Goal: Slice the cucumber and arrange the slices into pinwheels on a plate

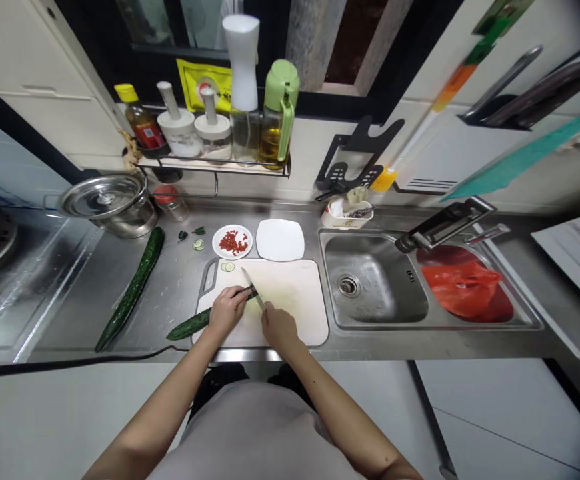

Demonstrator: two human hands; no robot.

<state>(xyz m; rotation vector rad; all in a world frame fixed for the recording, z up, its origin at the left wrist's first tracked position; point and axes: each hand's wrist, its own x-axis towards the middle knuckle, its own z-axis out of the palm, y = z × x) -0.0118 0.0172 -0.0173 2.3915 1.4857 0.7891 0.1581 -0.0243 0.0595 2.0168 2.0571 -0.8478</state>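
A white cutting board (295,300) lies on the steel counter in front of me. My left hand (227,309) is closed over a dark green cucumber (189,325) that sticks out to the left off the board. My right hand (279,325) grips the handle of a knife (250,283), whose blade points up and left, its edge at the cucumber's end by my left fingers. Two cucumber slices (228,267) lie at the board's top left corner.
A second whole cucumber (133,288) lies on the counter to the left, near a lidded steel pot (107,202). Behind the board stand a plate of chopped red chilli (233,242) and an empty white plate (280,239). A sink (375,283) with a red bag (463,287) is on the right.
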